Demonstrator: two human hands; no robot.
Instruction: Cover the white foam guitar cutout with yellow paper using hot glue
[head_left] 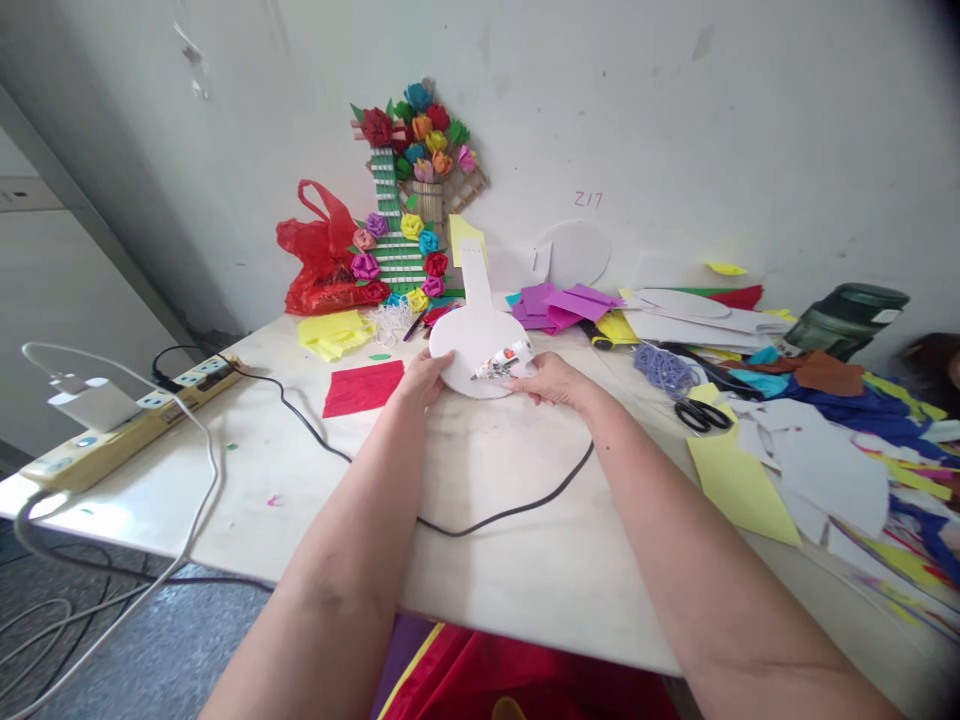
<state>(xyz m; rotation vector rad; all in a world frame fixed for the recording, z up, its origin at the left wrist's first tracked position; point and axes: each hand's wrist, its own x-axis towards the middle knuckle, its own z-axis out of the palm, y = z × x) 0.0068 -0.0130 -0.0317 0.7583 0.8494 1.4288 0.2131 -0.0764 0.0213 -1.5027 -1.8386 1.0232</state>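
My left hand is closed on the left edge of a white board cutout, a round disc with a long narrow neck pointing away from me. My right hand is closed around a white glue gun with a printed pattern; its nozzle points left across the disc's lower part. Behind my right forearm a black cord disappears; whether it joins the glue gun is hidden. A red paper piece lies just left of my left hand. Yellow paper shows behind the neck.
Paper flowers on a green-and-white guitar shape stand against the wall by a red plastic bag. A power strip lies left. Purple sheets, black scissors, a dark bottle and paper scraps are right.
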